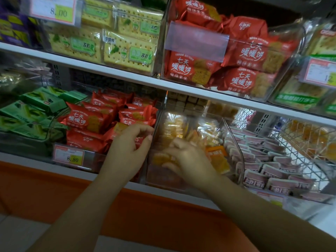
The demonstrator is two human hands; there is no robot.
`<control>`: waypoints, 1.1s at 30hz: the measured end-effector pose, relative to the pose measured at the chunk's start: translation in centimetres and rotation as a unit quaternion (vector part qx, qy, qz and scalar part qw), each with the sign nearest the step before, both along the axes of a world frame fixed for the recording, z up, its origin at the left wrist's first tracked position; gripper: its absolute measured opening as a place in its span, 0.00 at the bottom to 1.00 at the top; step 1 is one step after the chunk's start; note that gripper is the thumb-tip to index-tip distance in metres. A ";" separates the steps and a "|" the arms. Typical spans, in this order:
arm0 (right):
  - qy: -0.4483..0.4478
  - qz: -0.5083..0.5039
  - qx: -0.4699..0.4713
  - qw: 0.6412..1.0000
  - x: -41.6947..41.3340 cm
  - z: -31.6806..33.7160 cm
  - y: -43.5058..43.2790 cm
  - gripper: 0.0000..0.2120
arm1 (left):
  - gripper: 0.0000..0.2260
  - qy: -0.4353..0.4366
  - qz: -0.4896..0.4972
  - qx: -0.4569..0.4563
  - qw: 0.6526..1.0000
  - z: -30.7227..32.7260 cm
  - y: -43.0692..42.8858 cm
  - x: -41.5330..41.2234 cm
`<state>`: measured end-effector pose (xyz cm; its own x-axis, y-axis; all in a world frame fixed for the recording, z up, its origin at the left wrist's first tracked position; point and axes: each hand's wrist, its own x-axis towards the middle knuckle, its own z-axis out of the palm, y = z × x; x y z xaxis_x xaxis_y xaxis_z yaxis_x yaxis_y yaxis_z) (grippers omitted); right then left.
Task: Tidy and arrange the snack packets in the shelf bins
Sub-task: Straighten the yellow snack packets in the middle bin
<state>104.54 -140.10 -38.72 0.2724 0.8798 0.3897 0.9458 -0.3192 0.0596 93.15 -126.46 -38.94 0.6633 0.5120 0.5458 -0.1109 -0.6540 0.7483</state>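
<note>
The fingers (140,128) of the left hand (127,148) curl over a red biscuit packet (118,130) at the right edge of its bin, with the thumb opposed. At 3 o'clock the right hand (190,159) lies among orange snack packets (217,157); blur hides its grip. We judge the packets light, slippery and brittle inside: hold them by the flat faces. The clear divider wall (157,122) stands between the hands.

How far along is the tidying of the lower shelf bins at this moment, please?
Looks done: the pink packets on the right stand in neat rows. In hand: the left hand pinches a red packet; the blurred right hand rests among the orange packets. Left: both kinds lie jumbled, not yet lined up.
</note>
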 end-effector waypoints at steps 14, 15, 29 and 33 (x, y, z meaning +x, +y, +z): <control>0.112 -0.003 0.068 0.991 2.2 0.1 -5.0 0.15 | 0.17 0.154 -0.052 0.353 0.921 -3.5 -0.6 2.0; 0.139 -0.045 0.120 0.982 3.0 1.1 -5.8 0.13 | 0.17 0.145 -0.047 0.363 0.919 -3.7 -0.8 2.2; 0.113 -0.162 -0.201 0.959 5.7 2.4 -11.5 0.29 | 0.09 0.097 -0.016 0.354 0.930 -4.6 -0.2 3.8; 0.058 -0.138 -0.161 0.976 5.9 1.2 -12.2 0.20 | 0.14 0.084 -0.012 0.355 0.931 -4.8 -0.1 4.0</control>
<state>110.41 -152.28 -37.48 0.5419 0.8385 0.0578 0.8329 -0.5450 0.0966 97.15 -126.57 -43.70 0.7764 0.0461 0.6286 -0.0520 -0.9892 0.1367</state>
